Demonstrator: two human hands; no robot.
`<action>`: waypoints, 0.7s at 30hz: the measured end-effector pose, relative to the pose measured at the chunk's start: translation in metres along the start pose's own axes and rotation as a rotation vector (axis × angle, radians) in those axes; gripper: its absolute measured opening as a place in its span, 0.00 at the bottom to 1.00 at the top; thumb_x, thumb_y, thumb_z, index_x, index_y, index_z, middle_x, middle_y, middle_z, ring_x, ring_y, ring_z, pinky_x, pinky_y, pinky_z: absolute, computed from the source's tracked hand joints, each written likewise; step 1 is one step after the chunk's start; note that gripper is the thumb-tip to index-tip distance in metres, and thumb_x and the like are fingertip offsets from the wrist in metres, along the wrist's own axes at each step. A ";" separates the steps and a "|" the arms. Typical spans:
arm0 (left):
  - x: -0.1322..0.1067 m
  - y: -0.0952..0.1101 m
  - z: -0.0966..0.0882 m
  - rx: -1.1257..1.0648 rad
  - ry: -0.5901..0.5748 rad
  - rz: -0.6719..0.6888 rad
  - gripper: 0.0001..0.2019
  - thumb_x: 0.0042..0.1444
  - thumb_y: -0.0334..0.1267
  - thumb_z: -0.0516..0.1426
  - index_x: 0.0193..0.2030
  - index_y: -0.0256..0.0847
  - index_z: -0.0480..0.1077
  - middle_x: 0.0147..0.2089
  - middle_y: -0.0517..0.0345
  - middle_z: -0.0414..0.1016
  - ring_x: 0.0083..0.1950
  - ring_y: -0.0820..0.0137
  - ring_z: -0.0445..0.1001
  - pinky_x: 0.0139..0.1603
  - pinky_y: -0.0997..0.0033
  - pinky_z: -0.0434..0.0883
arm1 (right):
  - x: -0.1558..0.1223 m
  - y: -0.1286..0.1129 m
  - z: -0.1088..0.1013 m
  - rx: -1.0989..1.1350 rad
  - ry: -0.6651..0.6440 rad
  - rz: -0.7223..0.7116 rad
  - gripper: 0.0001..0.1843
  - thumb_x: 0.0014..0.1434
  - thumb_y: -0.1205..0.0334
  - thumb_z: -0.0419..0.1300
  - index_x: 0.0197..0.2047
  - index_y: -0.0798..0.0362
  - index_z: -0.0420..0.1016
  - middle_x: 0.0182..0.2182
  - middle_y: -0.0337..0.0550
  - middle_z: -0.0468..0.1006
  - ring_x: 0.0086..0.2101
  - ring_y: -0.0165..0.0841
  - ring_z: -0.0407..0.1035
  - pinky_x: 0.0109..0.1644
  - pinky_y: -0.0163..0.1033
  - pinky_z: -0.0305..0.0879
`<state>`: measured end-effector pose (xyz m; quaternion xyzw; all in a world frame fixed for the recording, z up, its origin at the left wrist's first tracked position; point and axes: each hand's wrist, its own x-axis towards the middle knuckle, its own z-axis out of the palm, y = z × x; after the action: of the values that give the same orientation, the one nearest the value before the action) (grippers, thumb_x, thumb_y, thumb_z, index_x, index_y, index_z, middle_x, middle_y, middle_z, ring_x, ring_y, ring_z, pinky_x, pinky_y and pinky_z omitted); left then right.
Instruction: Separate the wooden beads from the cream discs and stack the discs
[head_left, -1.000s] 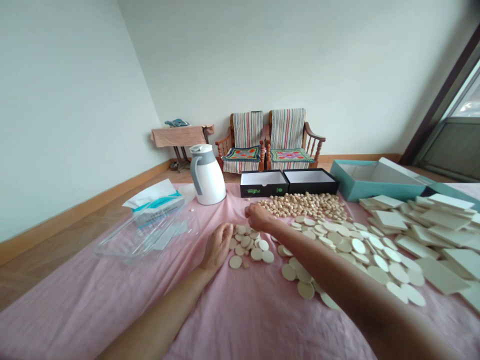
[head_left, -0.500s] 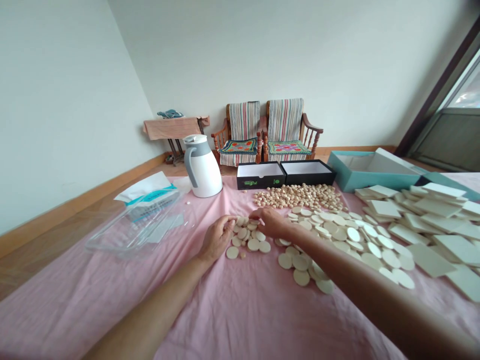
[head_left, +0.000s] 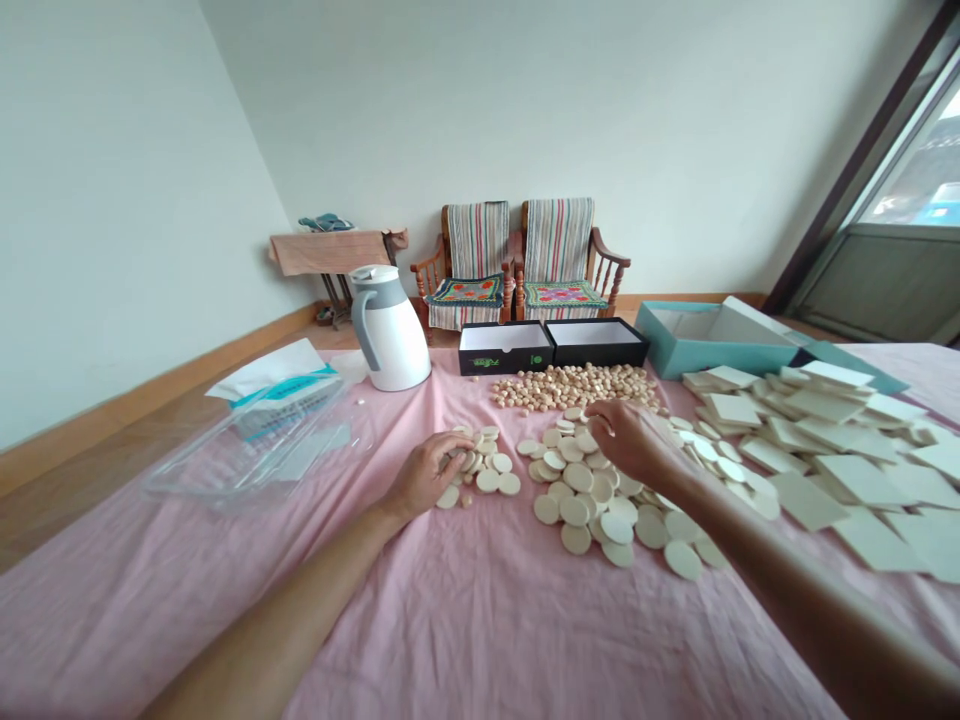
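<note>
Left hand [head_left: 429,472]: I see it low over the left edge of the small disc group, fingers curled, thumb near the fingertips; I cannot tell whether a disc is pinched there.
Right hand [head_left: 628,438]: I have it over the far part of the large disc heap, fingers bent downward; the grip is hidden from me, so I cannot tell if it holds anything.
Small disc group: pale cream, flat, round pieces [head_left: 501,463], partly overlapping, just right of the left hand.
Large disc heap: matching pale cream, flat, round pieces [head_left: 577,478], spread beneath and around the right hand and forearm.
Single bead: one small tan rounded bead [head_left: 466,501] at the near edge of the small group.
Bead pile: many small tan rounded beads [head_left: 555,386], beyond the large heap.
Boxes: two open black boxes with white interiors [head_left: 478,361] side by side behind the beads; an open teal box [head_left: 697,358] to their right.
Square stack: cream, flat, square pieces [head_left: 802,440], right of the discs.
Left side: upright white-and-grey jug [head_left: 401,345]; clear plastic tray [head_left: 196,462] nearer.
Surface: wrinkled pink cloth [head_left: 465,620].
</note>
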<state>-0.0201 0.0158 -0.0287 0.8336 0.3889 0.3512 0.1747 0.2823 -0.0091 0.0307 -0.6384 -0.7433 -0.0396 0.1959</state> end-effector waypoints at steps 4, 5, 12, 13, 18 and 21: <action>0.000 0.000 0.000 -0.012 0.028 0.022 0.12 0.60 0.34 0.49 0.44 0.40 0.72 0.47 0.52 0.75 0.51 0.67 0.72 0.55 0.65 0.68 | -0.025 0.002 0.002 -0.030 0.189 -0.021 0.12 0.57 0.64 0.50 0.38 0.53 0.74 0.33 0.46 0.75 0.34 0.35 0.66 0.36 0.36 0.55; 0.001 0.000 0.000 -0.002 0.058 0.006 0.12 0.59 0.34 0.49 0.44 0.40 0.72 0.45 0.52 0.75 0.49 0.68 0.72 0.52 0.66 0.69 | -0.030 0.000 0.005 0.000 0.214 -0.038 0.12 0.58 0.64 0.50 0.38 0.53 0.74 0.32 0.45 0.74 0.34 0.34 0.65 0.36 0.36 0.55; 0.028 0.007 -0.007 0.169 -0.106 -0.098 0.15 0.52 0.42 0.57 0.46 0.39 0.74 0.42 0.52 0.73 0.38 0.69 0.72 0.40 0.71 0.71 | -0.038 0.014 0.024 0.078 0.387 -0.098 0.12 0.60 0.62 0.49 0.39 0.53 0.73 0.34 0.46 0.75 0.37 0.36 0.66 0.43 0.39 0.58; 0.033 0.008 -0.007 0.195 -0.150 -0.111 0.15 0.51 0.42 0.58 0.45 0.39 0.75 0.40 0.52 0.73 0.37 0.69 0.72 0.40 0.71 0.70 | -0.037 0.020 0.025 0.088 0.408 -0.097 0.12 0.60 0.62 0.49 0.39 0.52 0.73 0.34 0.46 0.75 0.38 0.36 0.67 0.44 0.40 0.58; 0.048 0.006 -0.006 0.235 -0.223 -0.164 0.10 0.43 0.33 0.59 0.35 0.39 0.76 0.37 0.55 0.73 0.32 0.72 0.70 0.35 0.74 0.69 | -0.032 0.045 0.026 0.178 0.487 -0.037 0.11 0.59 0.63 0.50 0.38 0.52 0.73 0.34 0.45 0.76 0.36 0.35 0.67 0.44 0.39 0.60; 0.054 0.010 -0.006 0.200 -0.211 -0.187 0.06 0.44 0.30 0.56 0.28 0.38 0.75 0.33 0.57 0.75 0.32 0.71 0.71 0.34 0.75 0.67 | -0.030 0.055 0.028 0.216 0.518 0.031 0.12 0.58 0.64 0.50 0.40 0.53 0.73 0.34 0.45 0.76 0.36 0.35 0.68 0.43 0.38 0.60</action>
<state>0.0054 0.0517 0.0052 0.8394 0.4770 0.2034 0.1627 0.3316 -0.0182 -0.0152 -0.5935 -0.6586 -0.1191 0.4469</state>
